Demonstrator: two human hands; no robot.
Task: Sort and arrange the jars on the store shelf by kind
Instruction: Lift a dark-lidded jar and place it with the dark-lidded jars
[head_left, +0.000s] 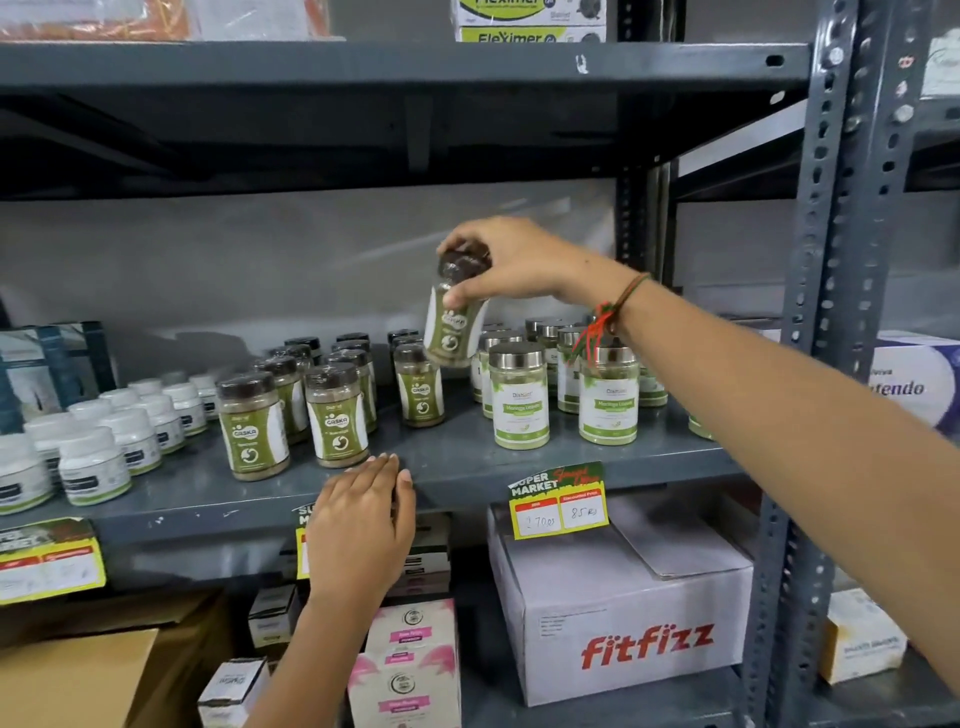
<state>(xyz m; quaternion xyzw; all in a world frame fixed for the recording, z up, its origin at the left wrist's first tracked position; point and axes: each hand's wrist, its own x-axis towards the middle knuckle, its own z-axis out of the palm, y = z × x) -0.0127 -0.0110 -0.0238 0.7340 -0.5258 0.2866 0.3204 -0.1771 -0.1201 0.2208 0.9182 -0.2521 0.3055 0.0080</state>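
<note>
A dark-lidded Gaska jar (453, 317) hangs in the air above the grey metal shelf (467, 457), tilted slightly, its base just over another jar of the same kind (420, 387). The right hand (511, 265) grips it from above, at its 1 o'clock, fingers curled around the brown lid and thumb pressed on the upper label. A red and green thread band (602, 322) circles that wrist.

The left hand (363, 519) lies at 7 o'clock of the lifted jar, well apart from it, fingers together and nearly flat, fingertips on the shelf's front edge; it holds nothing.

At 8 o'clock stand the remaining Gaska jars (291, 405) in rows. At 4 o'clock stand the silver-lidded moringa jars (519, 395). Farther out at 8 o'clock sit small white tubs (93, 457).

A yellow price tag (558, 501) hangs from the shelf edge; below it sits a white Fitfizz carton (623, 613).
</note>
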